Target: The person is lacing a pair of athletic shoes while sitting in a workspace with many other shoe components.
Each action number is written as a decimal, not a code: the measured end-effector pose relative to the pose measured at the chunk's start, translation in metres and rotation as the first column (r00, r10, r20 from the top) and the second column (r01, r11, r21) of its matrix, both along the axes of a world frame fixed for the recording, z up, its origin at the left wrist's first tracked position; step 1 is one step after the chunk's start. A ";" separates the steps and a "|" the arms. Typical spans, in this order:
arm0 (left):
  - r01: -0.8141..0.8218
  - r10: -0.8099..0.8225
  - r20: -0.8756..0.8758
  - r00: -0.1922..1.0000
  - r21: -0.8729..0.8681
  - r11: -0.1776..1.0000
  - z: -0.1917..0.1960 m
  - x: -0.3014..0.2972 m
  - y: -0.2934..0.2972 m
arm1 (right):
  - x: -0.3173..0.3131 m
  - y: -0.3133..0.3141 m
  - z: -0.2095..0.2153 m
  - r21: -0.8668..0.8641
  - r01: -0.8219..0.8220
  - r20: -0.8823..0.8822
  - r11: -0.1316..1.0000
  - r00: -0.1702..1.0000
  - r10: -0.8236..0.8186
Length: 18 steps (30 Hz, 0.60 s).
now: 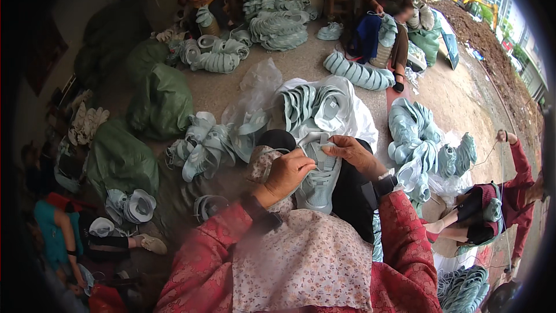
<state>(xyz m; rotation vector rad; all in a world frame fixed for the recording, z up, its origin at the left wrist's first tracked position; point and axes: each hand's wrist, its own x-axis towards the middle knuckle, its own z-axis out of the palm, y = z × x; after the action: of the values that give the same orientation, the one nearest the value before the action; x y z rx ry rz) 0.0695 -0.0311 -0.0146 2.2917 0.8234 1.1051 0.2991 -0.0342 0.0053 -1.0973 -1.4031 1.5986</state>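
A pale blue-green shoe upper (317, 188) rests upright on my lap, toe toward me, with lacing across its front. My left hand (289, 173) is at its left eyelet edge, thumb and fingers pinched together. What lies between those fingertips is too small to make out. On the opposite side, my right hand (354, 155) grips the top of the upper near the tongue, thumb and forefinger closed on it. A floral apron (304, 261) covers my lap beneath. Just beyond my hands, several nested uppers (315, 104) stand on white plastic sheeting (366, 117).
Stacked uppers (412, 130) lie to the right, and another bunch (205, 145) to the left. Green sacks (123, 165) stand farther left. Two people (387, 0) sit working at the back. At the right, a person in red (521, 171) stretches out a long cord.
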 end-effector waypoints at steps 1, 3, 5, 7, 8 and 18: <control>-0.005 0.005 -0.008 1.000 0.011 1.000 0.001 0.000 0.001 | 0.001 0.001 -0.002 -0.002 -0.001 0.003 1.000 1.000 0.001; -0.001 0.002 -0.018 1.000 0.014 1.000 0.001 -0.003 0.003 | 0.001 0.002 -0.003 0.014 -0.004 0.016 1.000 1.000 0.004; 0.002 -0.002 -0.029 1.000 0.019 1.000 0.001 -0.005 0.004 | 0.001 0.002 -0.004 0.007 -0.005 0.009 1.000 1.000 0.005; -0.017 0.016 -0.059 0.998 -0.016 1.000 0.004 -0.005 0.005 | -0.001 0.001 -0.001 0.002 -0.005 0.002 1.000 1.000 0.005; -0.017 0.016 -0.058 0.998 -0.015 1.000 0.004 -0.004 0.005 | -0.001 0.001 0.000 0.005 -0.003 0.003 1.000 1.000 0.003; -0.078 0.072 -0.236 0.969 -0.017 0.997 0.009 0.002 0.006 | -0.002 -0.002 0.002 -0.001 0.003 -0.026 1.000 1.000 -0.003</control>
<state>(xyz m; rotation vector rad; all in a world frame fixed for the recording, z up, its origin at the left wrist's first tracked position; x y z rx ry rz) 0.0718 -0.0252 -0.0052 2.4184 1.0151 0.8569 0.2971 -0.0364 0.0072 -1.0751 -1.3837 1.6059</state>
